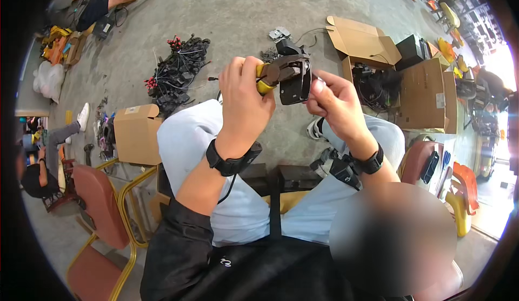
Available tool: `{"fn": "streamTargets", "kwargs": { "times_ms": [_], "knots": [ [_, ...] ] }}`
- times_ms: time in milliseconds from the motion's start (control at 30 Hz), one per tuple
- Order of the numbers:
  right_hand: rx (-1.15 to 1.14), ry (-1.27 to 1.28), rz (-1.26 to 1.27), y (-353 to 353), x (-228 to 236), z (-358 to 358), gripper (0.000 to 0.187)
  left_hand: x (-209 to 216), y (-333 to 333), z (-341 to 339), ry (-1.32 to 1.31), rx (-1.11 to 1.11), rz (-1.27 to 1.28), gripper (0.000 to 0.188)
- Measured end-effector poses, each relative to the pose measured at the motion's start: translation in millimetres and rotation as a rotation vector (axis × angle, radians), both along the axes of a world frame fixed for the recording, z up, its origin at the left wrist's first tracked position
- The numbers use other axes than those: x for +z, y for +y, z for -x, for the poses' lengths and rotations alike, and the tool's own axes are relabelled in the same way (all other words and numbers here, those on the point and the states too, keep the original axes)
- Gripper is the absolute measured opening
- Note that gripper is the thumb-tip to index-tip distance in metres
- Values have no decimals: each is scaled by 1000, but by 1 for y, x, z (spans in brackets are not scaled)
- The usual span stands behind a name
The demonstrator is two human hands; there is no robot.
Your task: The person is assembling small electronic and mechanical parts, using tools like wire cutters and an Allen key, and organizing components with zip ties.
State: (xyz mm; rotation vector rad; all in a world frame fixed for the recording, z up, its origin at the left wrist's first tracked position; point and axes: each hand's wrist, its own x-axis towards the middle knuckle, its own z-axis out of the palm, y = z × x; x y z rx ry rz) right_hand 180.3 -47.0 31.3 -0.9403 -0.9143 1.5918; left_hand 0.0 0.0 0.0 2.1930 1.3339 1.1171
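Observation:
In front of my knees, my left hand (pixel 245 93) is closed round the yellow grips of a pair of pliers (pixel 274 75). The plier jaws reach to the right, against a small black plate-like part with a metal edge (pixel 295 89). My right hand (pixel 334 101) is closed at the right edge of this part, with thumb and forefinger pinched together. Whether the jaws are clamped on the part or only touch it I cannot tell. A darker block (pixel 288 47) shows just above the jaws; its join to the part is unclear.
A heap of black cabled parts (pixel 181 74) lies on the floor ahead left. Small grey metal pieces (pixel 279 33) lie beyond my hands. An open cardboard box (pixel 359 40) holds black cables. Another carton (pixel 136 139) and a chair (pixel 101 203) stand left. Other people sit farther left.

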Motion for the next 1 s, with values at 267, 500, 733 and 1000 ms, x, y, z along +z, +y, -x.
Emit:
{"fn": "streamTargets", "kwargs": {
  "times_ms": [267,500,733,1000],
  "knots": [
    [82,-85,112,-3,-3,12,28,8,-4,-3,-92,-40,-90,43],
    [-83,-149,-30,-4,-1,14,21,10,10,0,-548,-29,209,31],
    [-332,-132,26,-1,5,18,37,19,50,38,-1345,70,711,37],
    [-929,117,-230,-106,37,-100,47,12,73,54,-1617,184,698,43]
  ]
}}
